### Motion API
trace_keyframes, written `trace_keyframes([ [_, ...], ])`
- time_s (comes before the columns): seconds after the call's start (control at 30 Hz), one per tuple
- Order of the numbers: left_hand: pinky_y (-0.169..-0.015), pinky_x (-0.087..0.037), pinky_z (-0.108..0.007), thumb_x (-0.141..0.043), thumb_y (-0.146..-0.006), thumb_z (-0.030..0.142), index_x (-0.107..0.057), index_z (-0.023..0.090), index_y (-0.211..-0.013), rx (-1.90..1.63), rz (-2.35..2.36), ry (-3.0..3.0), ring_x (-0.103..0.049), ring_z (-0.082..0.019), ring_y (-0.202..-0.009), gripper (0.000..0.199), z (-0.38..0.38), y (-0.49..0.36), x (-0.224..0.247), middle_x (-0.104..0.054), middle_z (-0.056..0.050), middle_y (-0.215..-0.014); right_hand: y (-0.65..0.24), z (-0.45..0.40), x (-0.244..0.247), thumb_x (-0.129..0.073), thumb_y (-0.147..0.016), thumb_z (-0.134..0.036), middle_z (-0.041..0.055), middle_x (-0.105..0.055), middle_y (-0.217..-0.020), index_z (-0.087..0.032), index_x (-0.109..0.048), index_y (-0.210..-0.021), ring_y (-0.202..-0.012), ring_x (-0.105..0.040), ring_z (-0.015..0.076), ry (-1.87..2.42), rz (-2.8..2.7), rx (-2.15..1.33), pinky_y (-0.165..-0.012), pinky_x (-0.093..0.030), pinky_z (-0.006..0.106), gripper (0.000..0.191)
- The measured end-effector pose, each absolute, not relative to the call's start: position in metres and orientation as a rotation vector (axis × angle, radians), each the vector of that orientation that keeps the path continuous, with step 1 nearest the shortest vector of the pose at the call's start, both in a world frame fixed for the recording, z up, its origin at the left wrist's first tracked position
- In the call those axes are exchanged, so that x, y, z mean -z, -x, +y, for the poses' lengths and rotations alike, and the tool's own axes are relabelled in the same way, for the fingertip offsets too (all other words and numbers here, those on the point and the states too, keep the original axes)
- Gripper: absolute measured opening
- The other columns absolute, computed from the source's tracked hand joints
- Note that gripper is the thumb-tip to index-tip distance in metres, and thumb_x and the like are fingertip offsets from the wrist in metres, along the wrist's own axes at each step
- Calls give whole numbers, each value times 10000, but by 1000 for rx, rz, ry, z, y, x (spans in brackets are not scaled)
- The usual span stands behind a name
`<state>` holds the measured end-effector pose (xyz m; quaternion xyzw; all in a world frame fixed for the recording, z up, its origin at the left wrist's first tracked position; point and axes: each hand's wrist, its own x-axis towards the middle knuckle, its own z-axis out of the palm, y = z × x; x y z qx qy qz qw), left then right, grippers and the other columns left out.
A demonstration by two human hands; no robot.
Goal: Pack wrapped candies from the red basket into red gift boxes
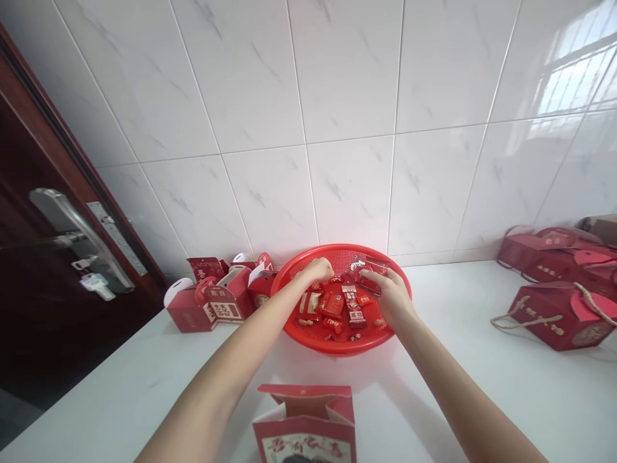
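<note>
A red plastic basket [346, 348] on the white table holds wrapped sweets and snacks, among them a red snack bar [354, 307] and a few peanuts [305, 322]. Over its left side my left hand [318, 271] is closed with the fingers curled; whatever they hold is hidden. On the right side of the basket, my right hand [393, 296] pinches a shiny red snack packet [367, 271] between thumb and fingers. Nearest to me stands a red gift box [304, 429] with its top flaps apart, its lower part cut off by the frame.
Several red gift boxes [231, 296] cluster on the left by the wall. At right sits a closed red box with rope handles [549, 315], with more boxes [554, 254] behind it. A tiled wall [349, 180] bounds the table; a dark door [53, 270] is at left.
</note>
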<state>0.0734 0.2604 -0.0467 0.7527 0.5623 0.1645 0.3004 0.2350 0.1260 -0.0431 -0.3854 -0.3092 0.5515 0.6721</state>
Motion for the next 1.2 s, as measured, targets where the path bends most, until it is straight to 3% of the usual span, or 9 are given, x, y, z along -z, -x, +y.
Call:
trace_keyframes([
  [0.33, -915, -576, -441, -645, -974, 342, -623, 182, -1262, 167, 1798, -2108, -655, -244, -1098, 330, 260, -72, 60, -638, -101, -1277, -234, 129, 43, -822, -637, -208, 66, -806, -853, -199, -696, -780, -924, -766, 297, 868, -597, -1245, -831, -615, 398, 191],
  [0.5, -910, -577, -434, -666, -961, 333, -626, 182, -1255, 274, 1856, -2088, -656, -248, -1105, 332, 258, -70, 58, -642, -96, -1264, -234, 130, 45, -835, -637, -224, 69, -804, -862, -201, -691, -779, -911, -766, 305, 885, -624, -1237, -830, -620, 424, 203],
  [0.7, -910, -574, -431, -675, -955, 328, -631, 177, -1243, 92, 1846, -2061, -657, -248, -1103, 328, 260, -66, 63, -646, -96, -1252, -233, 129, 46, -813, -660, -190, 69, -802, -863, -194, -712, -794, -899, -766, 281, 869, -635, -1219, -855, -625, 410, 168],
  [0.8, -858, -582, -402, -666, -960, 335, -654, 158, -1161, -127, 1788, -2030, -676, -217, -1008, 268, 264, -62, 64, -674, -80, -1158, -233, 129, 46, -810, -667, -194, 67, -805, -873, -195, -717, -797, -912, -765, 273, 858, -665, -1224, -891, -616, 406, 160],
  [0.9, -780, -556, -347, -702, -917, 323, -668, 146, -887, -413, 1657, -1981, -670, -188, -853, 182, 269, -60, 61, -682, -27, -877, -233, 129, 45, -813, -662, -202, 68, -806, -890, -193, -720, -799, -932, -763, 270, 865, -685, -1221, -934, -601, 400, 166],
  [1.0, -729, -508, -307, -710, -863, 321, -569, 177, -642, -655, 1426, -1900, -640, -176, -740, 299, 270, -63, 53, -592, 9, -636, -233, 129, 44, -813, -658, -201, 70, -807, -901, -192, -720, -803, -936, -765, 280, 864, -666, -1222, -931, -605, 406, 172],
  [1.2, -794, -507, -321, -764, -733, 521, -673, 154, -795, -797, 893, -1741, -655, -170, -781, 383, 250, -73, 34, -712, -38, -823, -233, 129, 46, -835, -629, -208, 55, -803, -885, -201, -716, -818, -901, -764, 267, 848, -672, -1207, -862, -624, 389, 223],
])
